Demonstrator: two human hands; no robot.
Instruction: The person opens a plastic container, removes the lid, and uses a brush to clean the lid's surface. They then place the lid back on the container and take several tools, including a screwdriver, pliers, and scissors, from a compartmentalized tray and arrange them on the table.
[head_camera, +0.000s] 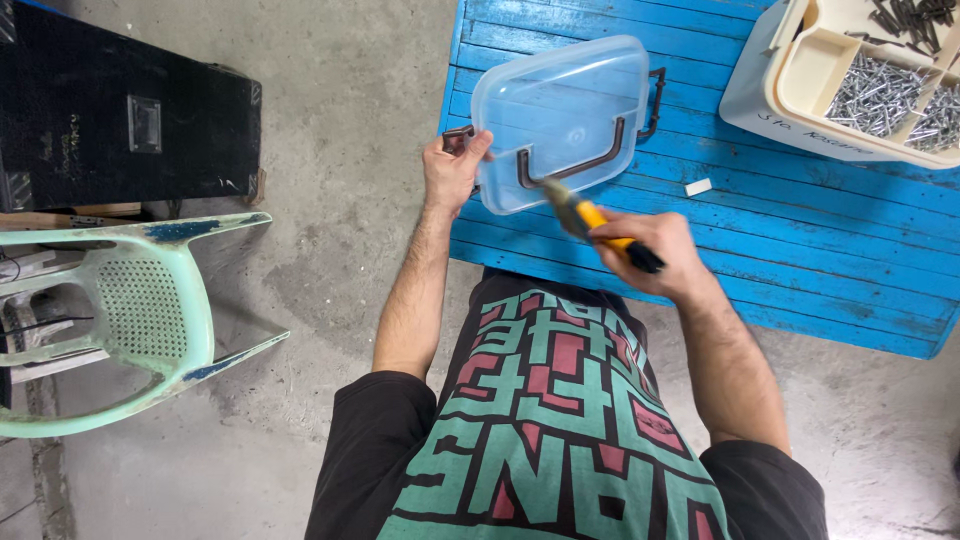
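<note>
Clear lid being worked over the blue counter

The clear plastic lid is being clamped at nine o'clock by the left hand; the yellow-handled tool, its long axis aimed at ten o'clock, is being clenched in the right hand.

A person wears a black short-sleeved cotton T-shirt with large blocky green and pink lettering across the chest. Both forearms are bare and hairy. The hands wear no gloves.

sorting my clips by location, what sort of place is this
Probably a small workshop or garage. The floor is bare stained concrete, the blue table is rough painted planks, and a cream organiser box on it holds sorted nails and screws. The right hand grips a yellow-handled tool.
</note>
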